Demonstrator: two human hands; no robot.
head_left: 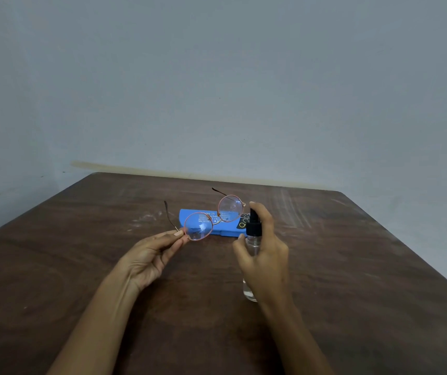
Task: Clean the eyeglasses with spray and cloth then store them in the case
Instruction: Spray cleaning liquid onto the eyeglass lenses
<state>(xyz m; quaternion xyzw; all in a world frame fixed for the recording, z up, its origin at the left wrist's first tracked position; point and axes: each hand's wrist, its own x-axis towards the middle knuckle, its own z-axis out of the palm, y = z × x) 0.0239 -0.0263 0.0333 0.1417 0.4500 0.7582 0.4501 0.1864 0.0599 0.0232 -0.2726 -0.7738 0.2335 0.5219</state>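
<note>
My left hand [154, 255] pinches the round, thin-rimmed eyeglasses [229, 209] at the outer edge of one lens and holds them up above the table, temples unfolded and pointing away. My right hand [267, 255] grips a clear spray bottle [253, 240] with a black nozzle, the index finger on top of the pump, the nozzle facing the lenses. Behind the glasses a blue case [206, 222] lies closed on the table. A dark patterned thing, perhaps the cloth [244, 221], rests on the case's right end, partly hidden by the bottle.
The brown wooden table [81, 266] stretches wide on both sides, its far edge close to a pale wall [217, 90]. Its right edge runs diagonally at the far right.
</note>
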